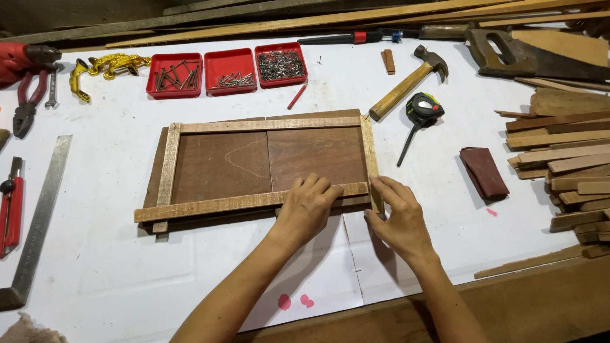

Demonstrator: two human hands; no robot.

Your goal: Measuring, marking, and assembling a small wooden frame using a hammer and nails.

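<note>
- While I am watching through the head camera, my left hand [309, 204] is lying flat, fingers loosely curled, on the lower strip [251, 202] of the wooden frame [170, 166], right of the frame's centre
- My right hand [399, 216] is pressing its fingertips against the right strip [370, 155], near the lower right corner; fingers are extended, not gripping anything
- Brown panels [267, 164] are sitting under the pale strips, middle of the picture, on the white table [114, 279]
- Three red trays [225, 72] of nails are sitting at upper centre, with a gold-coloured lizard-shaped fitting [117, 63] to their left
- A hammer [406, 82] and tape measure [422, 109] are lying upper right of the frame; a saw [521, 57] is resting farther right
- Wood offcuts [572, 165] are piling along the right edge, a dark red folded sheet [484, 171] just beside them
- A steel square [39, 222] is lying at lower left
</note>
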